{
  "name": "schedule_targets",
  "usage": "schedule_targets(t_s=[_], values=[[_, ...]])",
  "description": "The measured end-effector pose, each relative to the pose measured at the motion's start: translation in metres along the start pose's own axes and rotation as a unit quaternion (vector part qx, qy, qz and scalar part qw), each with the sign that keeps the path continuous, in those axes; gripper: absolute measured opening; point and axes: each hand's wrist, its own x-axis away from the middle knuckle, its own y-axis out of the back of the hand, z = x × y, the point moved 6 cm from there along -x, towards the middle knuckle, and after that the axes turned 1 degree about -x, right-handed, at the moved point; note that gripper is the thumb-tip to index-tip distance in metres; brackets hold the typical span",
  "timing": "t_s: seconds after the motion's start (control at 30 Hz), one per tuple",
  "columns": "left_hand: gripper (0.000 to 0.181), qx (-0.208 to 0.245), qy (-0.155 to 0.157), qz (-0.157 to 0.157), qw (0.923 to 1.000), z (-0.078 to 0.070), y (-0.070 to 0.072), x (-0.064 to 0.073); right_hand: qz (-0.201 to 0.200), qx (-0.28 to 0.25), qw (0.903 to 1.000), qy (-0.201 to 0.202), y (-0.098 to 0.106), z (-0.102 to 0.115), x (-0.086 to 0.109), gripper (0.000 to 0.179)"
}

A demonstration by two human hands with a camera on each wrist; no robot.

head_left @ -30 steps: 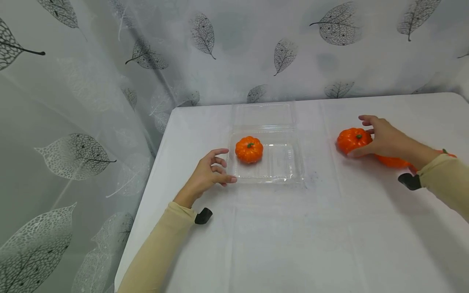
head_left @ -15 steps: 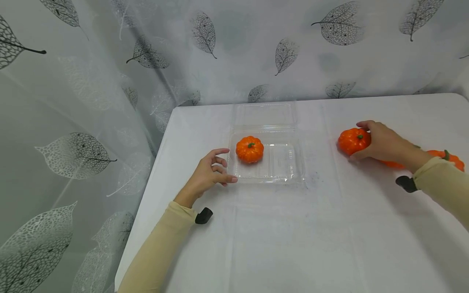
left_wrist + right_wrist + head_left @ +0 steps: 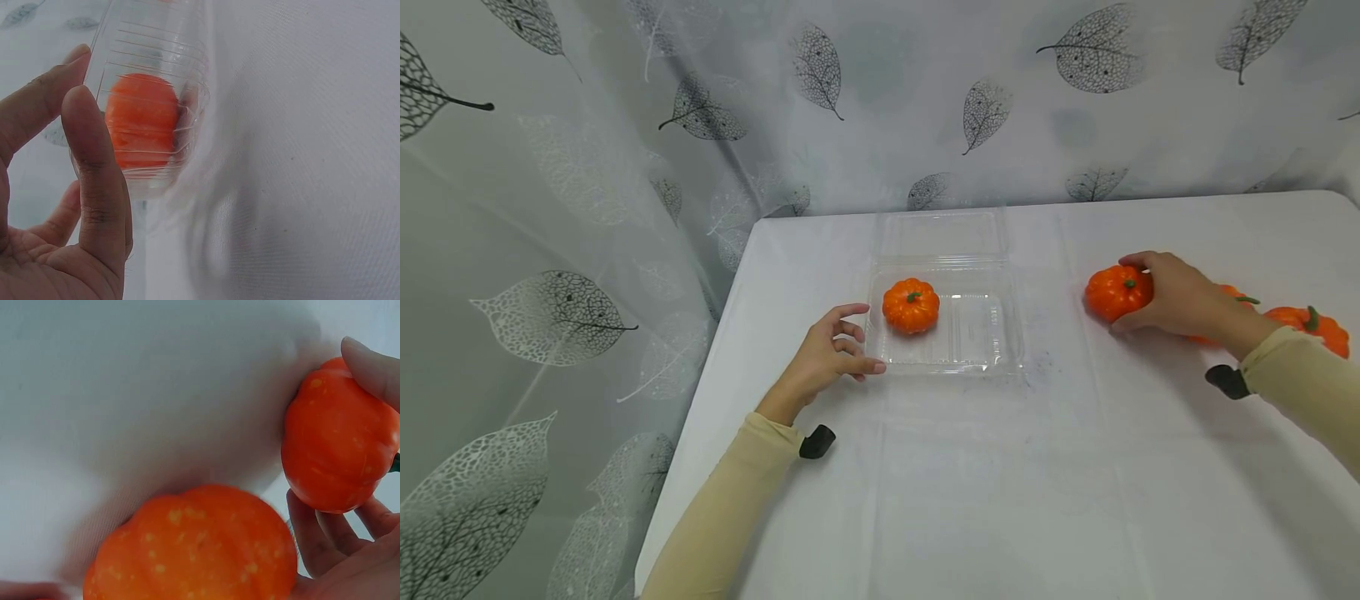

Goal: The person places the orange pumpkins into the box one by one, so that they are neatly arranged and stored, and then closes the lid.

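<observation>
My right hand [image 3: 1183, 300] grips a small orange pumpkin [image 3: 1108, 293] with a green stem, at the right of the table. In the right wrist view, the thumb lies on one side of that pumpkin [image 3: 337, 440] and several fingers on the other. My left hand [image 3: 823, 362] is at the left side of a clear plastic clamshell box [image 3: 977, 337], thumb and index finger spread along its rim. Inside the box's left half sits another orange pumpkin [image 3: 910, 307], visible through the ribbed wall in the left wrist view. The box's lid [image 3: 940, 233] is folded back, away from me.
Two more orange pumpkins lie behind the right hand: one partly covered by it [image 3: 1238, 293], the other near the sleeve [image 3: 1326, 332]. A white cloth [image 3: 985, 483] covers the table. A leaf-patterned curtain [image 3: 880, 100] hangs along the back and left.
My right hand has closed around the pumpkin and shifted it slightly left; the pumpkins behind show more. The left hand and the box have stayed in place.
</observation>
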Motion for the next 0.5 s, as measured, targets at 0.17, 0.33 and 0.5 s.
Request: schedule_targets(t_s=[0.17, 0.33, 0.5], values=[[0.091, -0.002, 0.001, 0.0, 1.0, -0.001, 0.0, 0.0, -0.007, -0.035, 0.9994, 0.004, -0.003, 0.01, 0.002, 0.103], [0.092, -0.001, 0.005, -0.001, 1.0, 0.0, 0.0, 0.001, -0.012, -0.097, 0.9952, -0.005, -0.004, 0.021, 0.005, 0.104], [0.092, -0.002, 0.004, 0.0, 1.0, 0.0, 0.0, 0.001, -0.039, -0.112, 0.9929, -0.005, 0.0, 0.031, 0.007, 0.098]])
